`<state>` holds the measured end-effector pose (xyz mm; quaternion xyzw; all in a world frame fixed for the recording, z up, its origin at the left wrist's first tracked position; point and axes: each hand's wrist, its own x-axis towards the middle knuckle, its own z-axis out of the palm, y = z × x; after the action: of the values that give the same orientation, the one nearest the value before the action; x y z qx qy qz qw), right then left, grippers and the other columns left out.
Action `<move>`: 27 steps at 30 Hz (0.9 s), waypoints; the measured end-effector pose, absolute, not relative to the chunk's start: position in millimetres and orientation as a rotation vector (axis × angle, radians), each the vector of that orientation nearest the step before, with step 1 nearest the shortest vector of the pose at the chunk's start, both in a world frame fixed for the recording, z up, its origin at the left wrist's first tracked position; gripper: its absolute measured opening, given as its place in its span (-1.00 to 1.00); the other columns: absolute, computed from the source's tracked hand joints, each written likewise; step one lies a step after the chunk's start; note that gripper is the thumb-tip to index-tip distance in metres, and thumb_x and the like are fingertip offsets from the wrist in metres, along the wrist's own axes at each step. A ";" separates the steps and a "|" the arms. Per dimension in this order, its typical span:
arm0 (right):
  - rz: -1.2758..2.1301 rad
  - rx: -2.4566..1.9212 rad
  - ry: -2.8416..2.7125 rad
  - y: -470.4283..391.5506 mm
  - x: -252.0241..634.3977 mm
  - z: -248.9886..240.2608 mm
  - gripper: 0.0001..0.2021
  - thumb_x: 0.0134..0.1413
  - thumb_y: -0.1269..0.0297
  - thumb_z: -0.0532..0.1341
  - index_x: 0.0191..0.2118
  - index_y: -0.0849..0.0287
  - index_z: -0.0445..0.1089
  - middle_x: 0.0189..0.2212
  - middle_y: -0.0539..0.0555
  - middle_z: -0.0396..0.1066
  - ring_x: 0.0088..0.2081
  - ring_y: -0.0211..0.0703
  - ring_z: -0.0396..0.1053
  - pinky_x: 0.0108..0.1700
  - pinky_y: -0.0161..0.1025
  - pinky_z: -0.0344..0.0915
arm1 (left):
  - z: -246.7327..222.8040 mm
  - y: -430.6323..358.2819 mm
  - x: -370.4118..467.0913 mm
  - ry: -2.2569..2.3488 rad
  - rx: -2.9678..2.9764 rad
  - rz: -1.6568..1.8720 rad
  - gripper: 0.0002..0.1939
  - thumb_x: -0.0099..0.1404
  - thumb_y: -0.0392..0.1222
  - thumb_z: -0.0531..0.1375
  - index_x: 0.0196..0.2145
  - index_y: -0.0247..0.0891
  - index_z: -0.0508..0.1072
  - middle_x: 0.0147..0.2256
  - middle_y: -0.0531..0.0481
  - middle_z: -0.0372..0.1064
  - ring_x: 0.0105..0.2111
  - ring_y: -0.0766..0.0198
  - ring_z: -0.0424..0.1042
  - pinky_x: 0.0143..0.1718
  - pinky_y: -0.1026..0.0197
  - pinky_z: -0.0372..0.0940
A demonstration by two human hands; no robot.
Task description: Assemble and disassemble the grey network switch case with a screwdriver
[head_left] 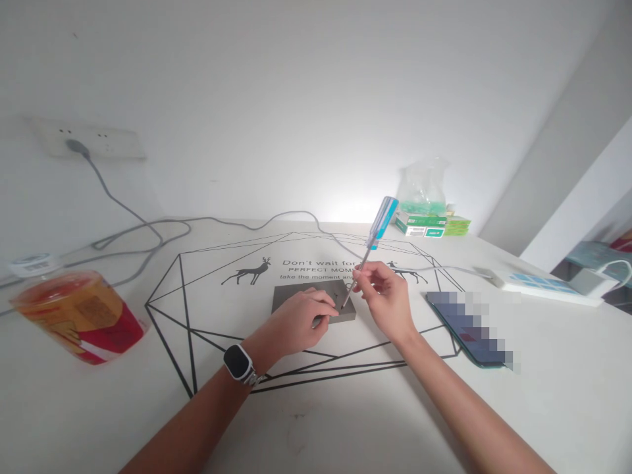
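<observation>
A dark grey flat box [291,289] lies on the table in front of me. My left hand [301,319], with a watch on its wrist, rests over the box, fingers curled on its top and thumb by its front edge. That hand hides much of the box. In my right hand [388,296] is a screwdriver [382,220] with a clear and blue handle, pinched by its metal shaft. It leans, handle up and to the right, its tip at the box's top beside my left fingertips. Small dark marks or parts [336,295] show near the tip, too small to name.
A red and orange cup [83,319] stands at the left. A phone [464,329] lies right of my right hand, near a white power strip [548,288]. Small green and white boxes [419,222] with a plastic bag [422,184] sit at the back. A grey cable [222,220] runs along the wall.
</observation>
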<state>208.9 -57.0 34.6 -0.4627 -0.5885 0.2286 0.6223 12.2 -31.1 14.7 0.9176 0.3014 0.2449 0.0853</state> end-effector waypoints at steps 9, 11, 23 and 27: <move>0.598 -1.069 -1.281 -60.2 205.5 32.3 -0.77 0.17 0.06 0.26 -0.30 0.12 0.36 -0.40 0.03 0.46 -0.45 -0.16 0.47 -0.47 -0.27 0.30 | 16.4 -34.4 13.1 0.958 2.797 0.637 -0.62 0.24 -0.41 0.08 -0.20 -0.12 0.65 -0.04 -0.03 0.55 -0.08 0.09 0.50 0.06 0.02 0.33; 0.621 -1.051 -1.263 -61.0 205.0 32.6 -0.78 0.20 0.07 0.22 -0.25 0.12 0.34 -0.37 0.03 0.47 -0.47 -0.19 0.46 -0.48 -0.27 0.28 | 15.4 -32.6 12.4 0.946 2.773 0.667 -0.66 0.26 -0.37 0.11 -0.17 -0.12 0.63 -0.02 -0.04 0.54 -0.07 0.09 0.50 0.08 0.01 0.33; 1.060 -1.034 -1.001 -64.0 188.6 21.4 -0.78 0.07 0.14 0.18 -0.19 0.09 0.23 -0.49 -0.13 0.36 -0.69 -0.32 0.27 -0.60 -0.30 0.18 | 6.2 -10.7 -13.8 1.518 2.587 0.506 -0.22 0.19 0.21 0.25 0.25 -0.23 0.28 0.28 -0.27 0.26 0.29 -0.20 0.19 0.31 -0.26 0.03; 1.161 -1.035 -0.897 -62.6 181.3 11.2 -0.80 0.01 0.21 0.18 -0.21 0.09 0.24 -0.50 -0.11 0.37 -0.69 -0.31 0.27 -0.61 -0.30 0.18 | 11.6 -15.3 -8.6 1.630 2.560 0.466 -0.16 0.14 0.35 0.23 0.22 -0.25 0.31 0.21 -0.32 0.33 0.18 -0.27 0.31 0.23 -0.26 0.11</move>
<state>181.3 -62.6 11.2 -0.4509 -0.3906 0.5055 0.6234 -8.6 -15.3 11.6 0.8332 0.5306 0.1518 0.0354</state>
